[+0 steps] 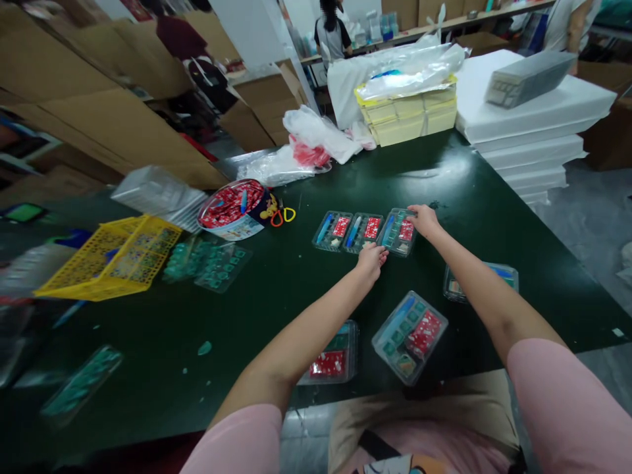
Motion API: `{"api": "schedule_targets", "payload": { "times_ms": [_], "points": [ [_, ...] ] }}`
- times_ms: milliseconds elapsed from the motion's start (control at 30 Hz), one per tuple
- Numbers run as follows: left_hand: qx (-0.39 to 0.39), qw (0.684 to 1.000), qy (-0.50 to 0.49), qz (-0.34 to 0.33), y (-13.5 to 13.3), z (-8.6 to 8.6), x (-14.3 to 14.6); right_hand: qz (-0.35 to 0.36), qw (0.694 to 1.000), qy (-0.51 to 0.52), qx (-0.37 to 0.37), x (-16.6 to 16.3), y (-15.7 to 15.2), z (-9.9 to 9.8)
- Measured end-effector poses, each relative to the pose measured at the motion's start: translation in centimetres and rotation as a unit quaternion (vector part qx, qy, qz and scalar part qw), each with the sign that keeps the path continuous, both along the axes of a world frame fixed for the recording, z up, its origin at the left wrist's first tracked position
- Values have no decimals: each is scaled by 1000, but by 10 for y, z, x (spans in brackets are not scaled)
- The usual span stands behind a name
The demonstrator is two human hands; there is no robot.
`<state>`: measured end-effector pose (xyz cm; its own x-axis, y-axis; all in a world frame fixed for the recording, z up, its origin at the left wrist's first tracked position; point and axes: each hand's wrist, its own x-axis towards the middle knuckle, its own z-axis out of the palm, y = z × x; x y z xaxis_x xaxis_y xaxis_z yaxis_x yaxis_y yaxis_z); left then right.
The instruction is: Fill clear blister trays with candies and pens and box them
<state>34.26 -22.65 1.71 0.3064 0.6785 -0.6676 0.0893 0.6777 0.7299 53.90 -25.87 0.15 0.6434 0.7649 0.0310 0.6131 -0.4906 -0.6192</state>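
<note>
Three clear plastic trays stand side by side on the dark green table, each with a blue pen-like stick and a red-and-white patterned packet. The rightmost tray [394,230] is between my hands. My right hand [424,220] has its fingers closed on that tray's far right edge. My left hand [371,262] has its fingers closed at its near left corner, beside the middle tray [363,233]. The left tray [332,230] stands untouched. Nearer my body lie a tilted filled tray [411,337] and another [336,359] partly behind my left arm. A further tray [501,273] is partly hidden by my right forearm.
A round tub [232,227] of red packets stands at left beside scissors [283,216]. Further left are a yellow basket [116,257] and green-celled trays [222,266]. Yellow stacks [409,115] and white foam sheets [533,125] stand at the back. Other people are in the background.
</note>
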Motion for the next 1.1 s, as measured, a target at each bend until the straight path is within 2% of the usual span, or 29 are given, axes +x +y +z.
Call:
{"api": "schedule_targets", "payload": {
  "times_ms": [233, 367, 433, 500, 600, 667, 733, 767, 867, 933, 1100],
  "points": [
    [-18, 998, 12, -67, -7, 0, 4, 14, 998, -59, -25, -4, 3, -3],
    [-5, 998, -4, -69, -16, 5, -14, 67, 985, -157, -21, -25, -3, 0],
    [82, 993, -14, -85, -9, 8, -34, 118, 975, -183, -51, -36, -7, -2],
    [241, 965, 7, -101, 12, 12, -62, 148, 964, -189, -112, -43, -10, -7],
    [462, 876, 113, -73, 68, 18, -122, 159, 951, -199, -177, -46, -13, -15],
    [528, 822, 208, -35, 110, 20, -170, 162, 945, -212, -191, -48, -17, -17],
    [533, 784, 318, -14, 146, 17, -218, 162, 942, -217, -200, -50, -23, -16],
    [517, 767, 380, -25, 161, 13, -240, 160, 941, -216, -205, -52, -27, -14],
    [418, 721, 538, -128, 188, 0, -290, 151, 942, -204, -221, -56, -36, -11],
    [378, 704, 576, -175, 193, -8, -310, 147, 942, -199, -225, -58, -40, -10],
    [375, 682, 598, -193, 185, -16, -319, 130, 943, -203, -229, -64, -52, -5]
  ]
}}
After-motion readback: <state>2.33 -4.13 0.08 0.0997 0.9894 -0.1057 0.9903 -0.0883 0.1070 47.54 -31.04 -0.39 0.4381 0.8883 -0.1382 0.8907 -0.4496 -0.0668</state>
